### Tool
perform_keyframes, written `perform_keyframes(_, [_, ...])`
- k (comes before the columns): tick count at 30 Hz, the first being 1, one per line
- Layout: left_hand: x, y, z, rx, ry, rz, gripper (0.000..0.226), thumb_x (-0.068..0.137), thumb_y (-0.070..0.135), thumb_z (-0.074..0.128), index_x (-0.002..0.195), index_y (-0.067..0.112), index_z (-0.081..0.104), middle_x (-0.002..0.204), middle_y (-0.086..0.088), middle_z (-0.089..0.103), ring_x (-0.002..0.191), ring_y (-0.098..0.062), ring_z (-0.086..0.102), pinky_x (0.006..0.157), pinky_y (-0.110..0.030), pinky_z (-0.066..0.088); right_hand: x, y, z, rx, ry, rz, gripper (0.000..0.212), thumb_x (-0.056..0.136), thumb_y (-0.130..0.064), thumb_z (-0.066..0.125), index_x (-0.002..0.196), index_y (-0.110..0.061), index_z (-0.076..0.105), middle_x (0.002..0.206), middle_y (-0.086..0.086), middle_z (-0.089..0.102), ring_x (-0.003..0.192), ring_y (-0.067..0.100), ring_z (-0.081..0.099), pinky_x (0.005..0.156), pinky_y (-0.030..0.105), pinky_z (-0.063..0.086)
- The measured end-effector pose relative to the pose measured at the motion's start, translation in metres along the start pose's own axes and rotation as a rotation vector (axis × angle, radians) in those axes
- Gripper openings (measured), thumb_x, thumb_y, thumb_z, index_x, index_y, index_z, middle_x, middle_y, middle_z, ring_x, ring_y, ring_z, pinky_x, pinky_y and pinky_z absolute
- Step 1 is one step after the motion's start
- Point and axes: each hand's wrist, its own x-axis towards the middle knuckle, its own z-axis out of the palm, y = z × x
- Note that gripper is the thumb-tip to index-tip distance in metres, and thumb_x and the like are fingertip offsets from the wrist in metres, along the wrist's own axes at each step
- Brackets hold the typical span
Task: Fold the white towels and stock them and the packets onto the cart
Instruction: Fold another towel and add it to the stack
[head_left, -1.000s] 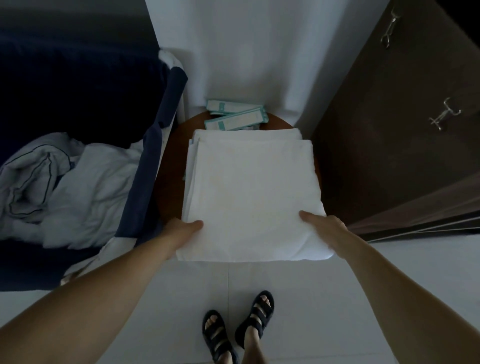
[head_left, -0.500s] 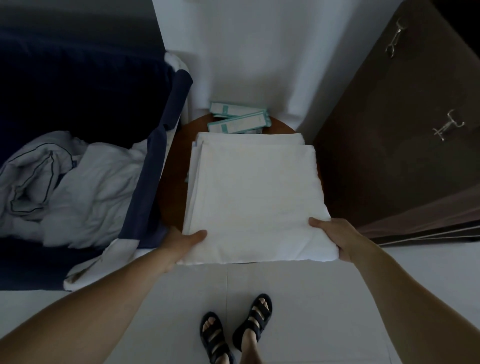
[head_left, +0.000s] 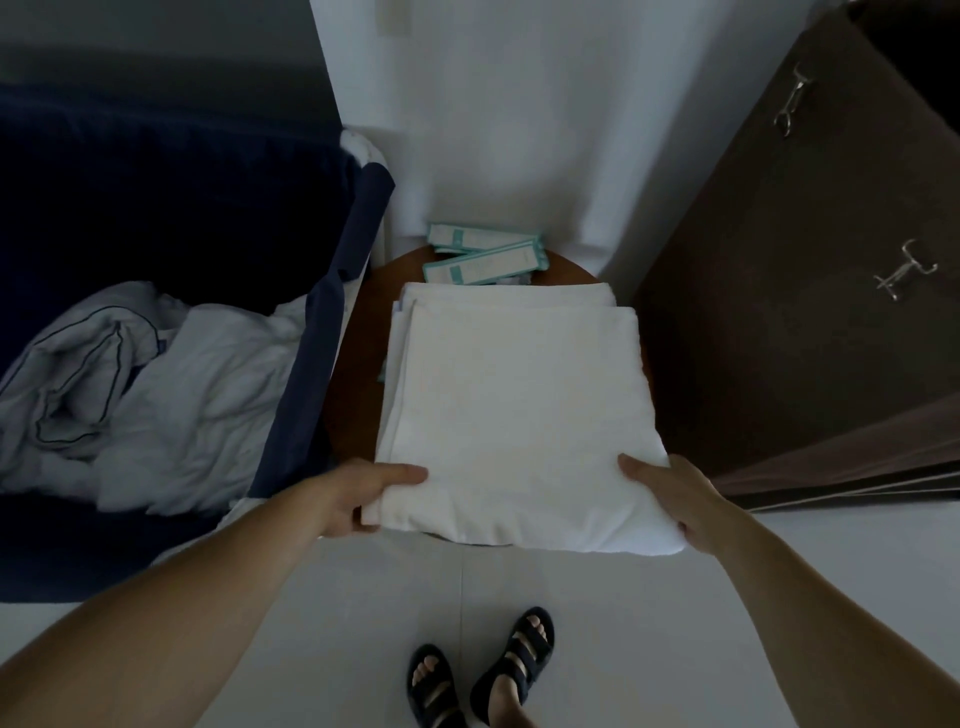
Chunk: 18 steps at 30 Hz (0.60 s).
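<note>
Covering the table (head_left: 354, 374), stacked towels (head_left: 519, 405) partly hide packets (head_left: 483, 265).

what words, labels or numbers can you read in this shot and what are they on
No text here is legible.
Teal-and-white packets: faint print shows on them, too small and blurred to read.
Folded white towels: no mark or label visible.
Dark cabinet: no sign or label visible.

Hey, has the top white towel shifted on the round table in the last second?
No, not noticeably: the top white towel keeps about the same gap to the packets on the round table.
</note>
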Motion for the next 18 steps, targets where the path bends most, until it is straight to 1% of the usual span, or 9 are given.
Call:
perform_keyframes(4, [0.008, 0.015, 0.001, -0.14, -0.054, 0.018, 0.05, 0.07, 0.032, 0.086, 0.109, 0.007, 0.067, 0.104, -0.015, 0.074, 0.102, -0.035, 0.068, 0.09, -0.049, 0.055, 0.012, -0.007, -0.005, 0.128, -0.05, 0.001, 0.078, 0.062, -0.057, 0.086, 0.124, -0.016, 0.06, 0.115, 0.005, 0.071, 0.104, 0.032, 0.067, 0.095, 0.053, 0.052])
perform_keyframes(6, [0.012, 0.016, 0.006, -0.148, -0.043, 0.024, 0.045, 0.073, 0.03, 0.084, 0.107, 0.006, 0.066, 0.102, -0.015, 0.073, 0.1, -0.034, 0.067, 0.09, -0.046, 0.054, 0.014, -0.01, -0.005, 0.164, -0.082, -0.006, 0.071, 0.069, -0.047, 0.087, 0.125, -0.013, 0.06, 0.113, 0.006, 0.073, 0.102, 0.031, 0.07, 0.093, 0.052, 0.054])
perform_keyframes(9, [0.005, 0.023, 0.015, -0.13, -0.029, 0.04, 0.029, 0.081, 0.022, 0.078, 0.1, 0.007, 0.062, 0.102, -0.015, 0.068, 0.093, -0.032, 0.065, 0.076, -0.039, 0.055, 0.012, -0.018, -0.006, 0.172, -0.146, -0.022, 0.059, 0.076, -0.024, 0.084, 0.128, -0.015, 0.057, 0.114, 0.007, 0.072, 0.102, 0.03, 0.069, 0.081, 0.044, 0.056])
perform_keyframes(11, [-0.007, 0.041, 0.015, -0.156, -0.021, 0.089, 0.023, 0.085, 0.017, 0.074, 0.103, 0.009, 0.061, 0.101, -0.014, 0.067, 0.092, -0.03, 0.064, 0.071, -0.036, 0.052, 0.008, -0.032, -0.012, 0.165, -0.153, -0.077, 0.055, 0.078, -0.014, 0.08, 0.128, -0.019, 0.057, 0.115, 0.005, 0.07, 0.103, 0.027, 0.066, 0.078, 0.04, 0.053])
perform_keyframes(13, [-0.019, 0.071, 0.01, -0.182, -0.039, 0.157, 0.027, 0.085, 0.014, 0.071, 0.109, 0.006, 0.062, 0.095, -0.014, 0.072, 0.089, -0.029, 0.065, 0.069, -0.035, 0.05, 0.0, -0.059, -0.021, 0.174, -0.137, -0.159, 0.051, 0.081, -0.01, 0.077, 0.126, -0.025, 0.057, 0.115, -0.001, 0.067, 0.102, 0.022, 0.064, 0.078, 0.037, 0.051])
perform_keyframes(15, [-0.037, 0.106, 0.004, -0.233, -0.093, 0.216, 0.048, 0.073, 0.018, 0.081, 0.114, 0.002, 0.063, 0.091, -0.015, 0.075, 0.086, -0.031, 0.069, 0.071, -0.037, 0.054, -0.007, -0.095, -0.029, 0.201, -0.156, -0.225, 0.047, 0.083, -0.008, 0.074, 0.124, -0.026, 0.058, 0.114, -0.002, 0.067, 0.1, 0.021, 0.064, 0.075, 0.037, 0.051])
perform_keyframes(16, [-0.047, 0.124, 0.001, -0.247, -0.1, 0.238, 0.064, 0.056, 0.023, 0.091, 0.111, 0.0, 0.066, 0.087, -0.015, 0.075, 0.08, -0.03, 0.071, 0.067, -0.036, 0.056, -0.01, -0.115, -0.032, 0.206, -0.169, -0.249, 0.046, 0.084, -0.007, 0.073, 0.124, -0.025, 0.059, 0.113, 0.0, 0.069, 0.098, 0.022, 0.066, 0.073, 0.036, 0.052])
perform_keyframes(17, [-0.056, 0.141, -0.003, -0.246, -0.094, 0.258, 0.074, 0.041, 0.026, 0.096, 0.103, -0.002, 0.068, 0.079, -0.014, 0.075, 0.069, -0.026, 0.072, 0.059, -0.033, 0.058, -0.012, -0.134, -0.037, 0.209, -0.178, -0.271, 0.045, 0.084, -0.006, 0.073, 0.124, -0.023, 0.06, 0.112, 0.002, 0.07, 0.096, 0.023, 0.068, 0.071, 0.036, 0.053])
perform_keyframes(18, [-0.065, 0.157, -0.006, -0.24, -0.079, 0.301, 0.068, 0.039, 0.025, 0.096, 0.096, -0.002, 0.069, 0.07, -0.011, 0.073, 0.059, -0.022, 0.071, 0.05, -0.029, 0.057, -0.015, -0.154, -0.041, 0.206, -0.182, -0.29, 0.043, 0.085, -0.006, 0.072, 0.123, -0.022, 0.061, 0.111, 0.004, 0.071, 0.094, 0.024, 0.069, 0.069, 0.036, 0.054])
